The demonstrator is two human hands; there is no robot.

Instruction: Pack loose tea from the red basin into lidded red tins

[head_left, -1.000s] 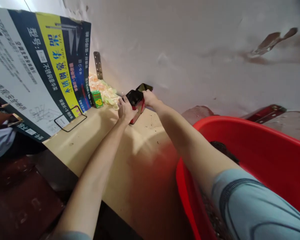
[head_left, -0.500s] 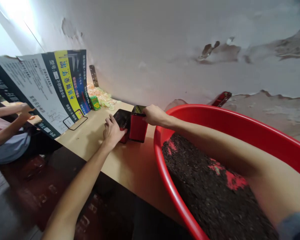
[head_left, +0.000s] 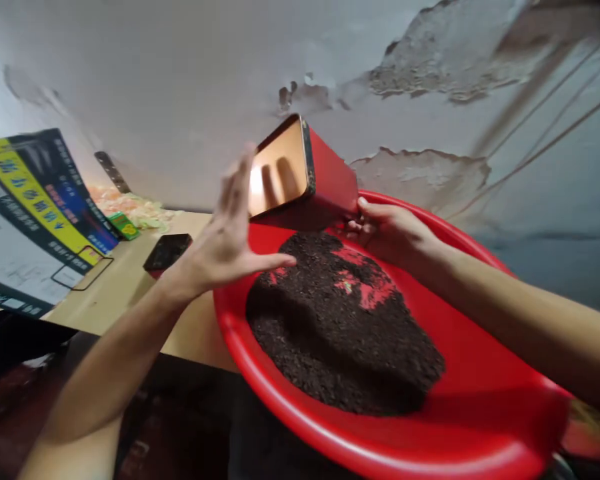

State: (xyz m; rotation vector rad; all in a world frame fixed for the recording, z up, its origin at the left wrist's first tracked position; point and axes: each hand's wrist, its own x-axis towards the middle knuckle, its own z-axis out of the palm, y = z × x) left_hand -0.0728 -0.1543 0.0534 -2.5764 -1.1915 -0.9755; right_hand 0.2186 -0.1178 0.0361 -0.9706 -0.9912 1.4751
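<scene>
Over the red basin [head_left: 290, 437], my right hand [head_left: 387, 233] holds a red rectangular tin [head_left: 333, 177] tilted on its side, fingers at its right end. The tin's shiny, gold-looking end faces left and mirrors fingers; whether it is a lid or the base I cannot tell. My left hand [head_left: 225, 233] is open, fingers raised and thumb stretched out, close to that shiny end. It holds nothing. Dark loose, crumbly material [head_left: 330, 320] lies in the basin below, with red patches of the bottom showing through. A second tin [head_left: 167, 253] with a dark top stands on the table behind my left wrist.
A large printed cardboard sheet [head_left: 35, 213] stands at the left, with a black wire frame [head_left: 83, 270] before it. A small green box [head_left: 124, 227] and a pale shredded heap [head_left: 135, 208] lie along the peeling wall [head_left: 180, 100]. The wooden table [head_left: 195, 333] has its edge in front.
My right hand has lifted the red tin from the table and tipped it over the basin. My left hand has let go of the other tin and moved right. The view has turned right.
</scene>
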